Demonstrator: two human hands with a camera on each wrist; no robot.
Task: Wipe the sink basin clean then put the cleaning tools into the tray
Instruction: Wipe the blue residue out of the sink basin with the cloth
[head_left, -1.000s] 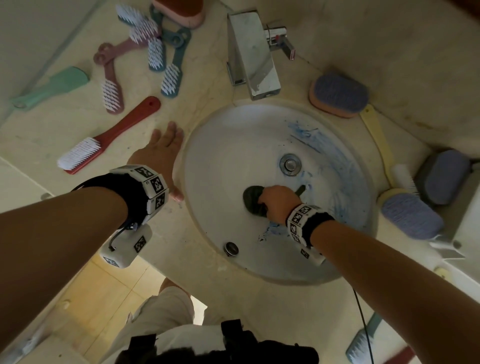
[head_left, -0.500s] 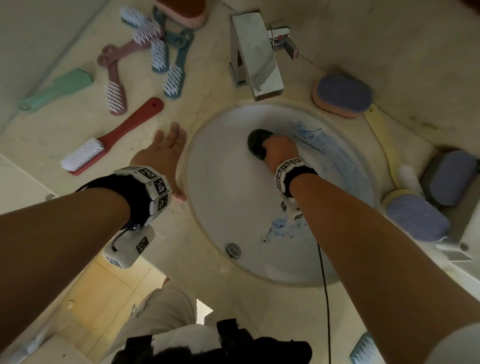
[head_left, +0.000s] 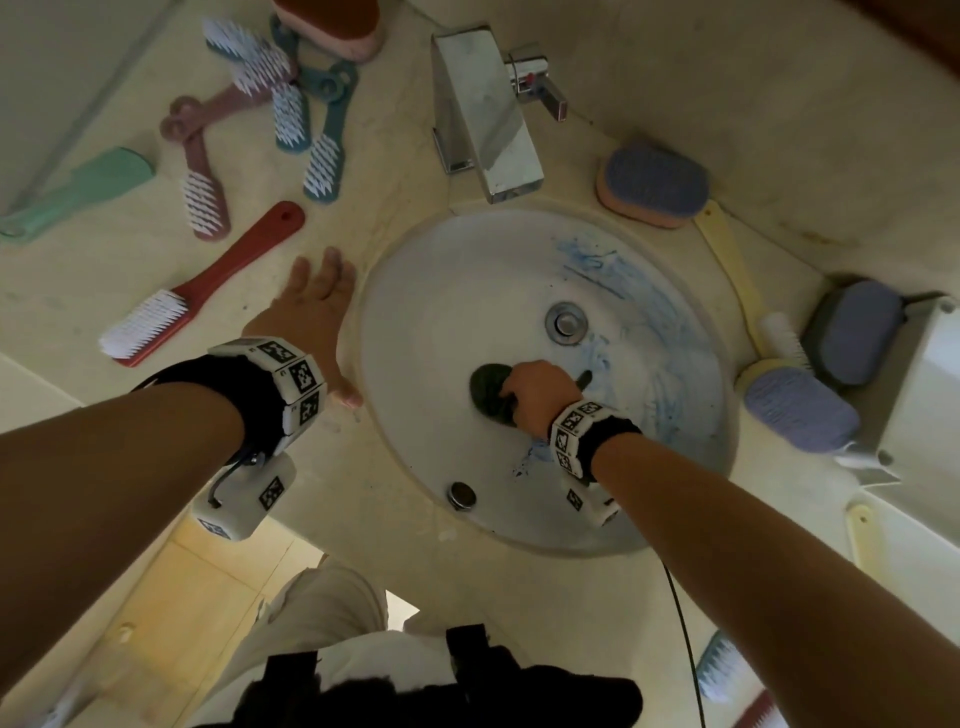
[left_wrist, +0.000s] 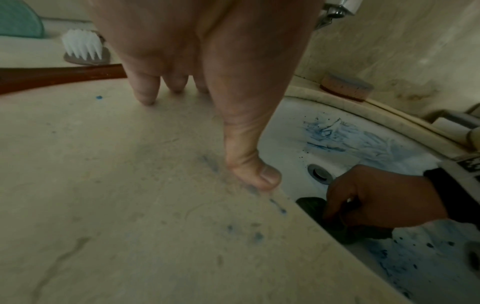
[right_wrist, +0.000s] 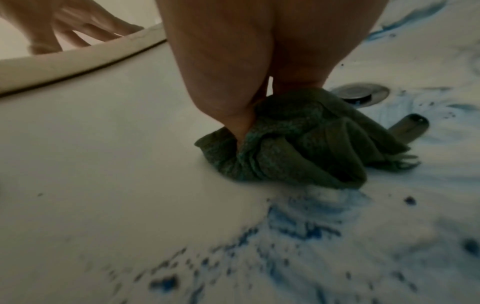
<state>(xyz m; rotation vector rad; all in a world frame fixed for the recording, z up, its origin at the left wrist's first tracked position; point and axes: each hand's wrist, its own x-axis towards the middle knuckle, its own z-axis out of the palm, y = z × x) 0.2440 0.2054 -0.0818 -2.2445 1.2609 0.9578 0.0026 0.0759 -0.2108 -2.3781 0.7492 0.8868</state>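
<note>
A white oval sink basin (head_left: 447, 312) carries blue smears on its right side and near the front. My right hand (head_left: 535, 392) grips a bunched dark green cloth (head_left: 485, 392) (right_wrist: 298, 144) and presses it on the basin floor, just in front of the drain (head_left: 566, 322). A dark stick-like end (right_wrist: 410, 125) pokes out from behind the cloth. My left hand (head_left: 317, 306) lies flat on the counter at the basin's left rim, fingers straight (left_wrist: 145, 90), thumb at the edge.
Several brushes lie on the counter at the left, the nearest a red-handled one (head_left: 208, 280). A chrome faucet (head_left: 483, 114) stands behind the basin. Sponges (head_left: 654, 182) and a yellow-handled brush (head_left: 737, 275) sit at the right, beside a white tray (head_left: 930, 374).
My right hand swept the cloth up to the far side of the basin near the faucet, then back down to just in front of the drain. The left hand stayed put.
</note>
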